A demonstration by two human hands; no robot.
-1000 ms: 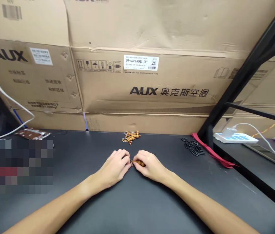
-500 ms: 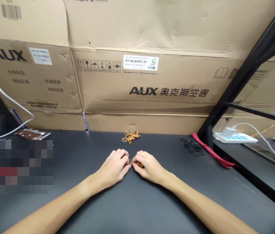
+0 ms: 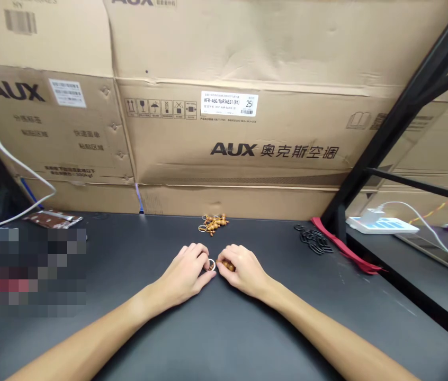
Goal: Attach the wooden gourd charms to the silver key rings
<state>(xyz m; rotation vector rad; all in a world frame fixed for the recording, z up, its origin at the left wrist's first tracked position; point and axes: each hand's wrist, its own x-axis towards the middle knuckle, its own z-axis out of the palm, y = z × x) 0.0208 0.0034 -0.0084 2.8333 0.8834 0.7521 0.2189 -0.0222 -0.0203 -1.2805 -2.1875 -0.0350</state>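
Both my hands rest close together over the dark table. My left hand [image 3: 188,269] is closed, thumb and fingertips pinching a pale key ring [image 3: 213,268]; a bit of brown shows beside the ring. Partly covered by the fingers of my right hand [image 3: 244,271] is a brown, rounded wooden charm [image 3: 229,265], held in a closed grip. Whether ring and charm are joined I cannot tell. Just beyond the hands lies a small pile of wooden bead keychains [image 3: 216,224] with rings.
Several black oval rings [image 3: 314,241] lie at the right, beside a red strap [image 3: 343,248] and a black metal frame [image 3: 383,116]. Large cardboard [image 3: 224,169] stands along the back edge. At left are a brown packet [image 3: 54,219] and a white cable [image 3: 13,153].
The fingertips have parted slightly, and the ring in my left hand shows more fully. The right hand has shifted a little to the right, with more of the wooden charm visible.
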